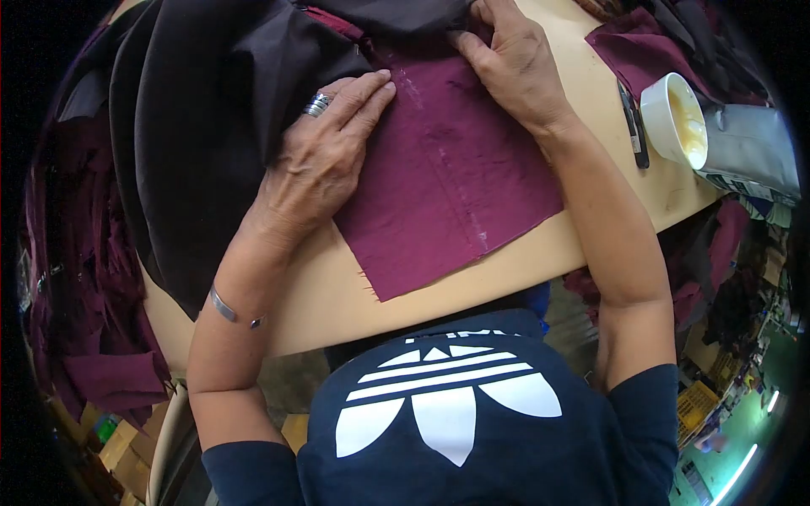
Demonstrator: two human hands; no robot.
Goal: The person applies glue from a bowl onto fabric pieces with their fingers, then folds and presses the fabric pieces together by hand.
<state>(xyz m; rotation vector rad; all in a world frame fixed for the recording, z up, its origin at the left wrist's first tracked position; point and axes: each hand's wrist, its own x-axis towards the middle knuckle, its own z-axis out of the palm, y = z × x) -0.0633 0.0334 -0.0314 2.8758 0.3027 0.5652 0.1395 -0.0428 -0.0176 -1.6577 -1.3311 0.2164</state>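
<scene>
At a pale tan tabletop (316, 291), I am working both bare hands over a wine-red woven cloth panel (506, 160), which is lying beneath and between my fingers and spreading toward my body to a fraying near corner. My left hand (316, 156), wearing stacked silver rings (318, 104), is resting palm down along the border where a large brownish-black cloth (194, 126) is meeting the panel. Its visible fingers are lying extended, close together, their tips pointing at a seam line marked with whitish streaks; my left thumb is hiding, so I cannot tell whether it is clamping anything. My right hand (519, 72) is reaching to the dark cloth's edge, thumb and forefinger bending there, though I cannot tell how firmly they are closing on it. Just beyond my left fingertips, a narrow crimson strip (336, 21) is showing against the dark cloth. A silver cuff bracelet (222, 306) is circling my left forearm. To the right of my right fingers, a slim black tool (633, 126) is lying beside a white bowl (658, 118) that is holding a creamy yellow substance, with a silvery-grey packet (751, 139) sitting next to it. Well left of my left fingers, ragged maroon cloth pieces (84, 228) are hanging.
</scene>
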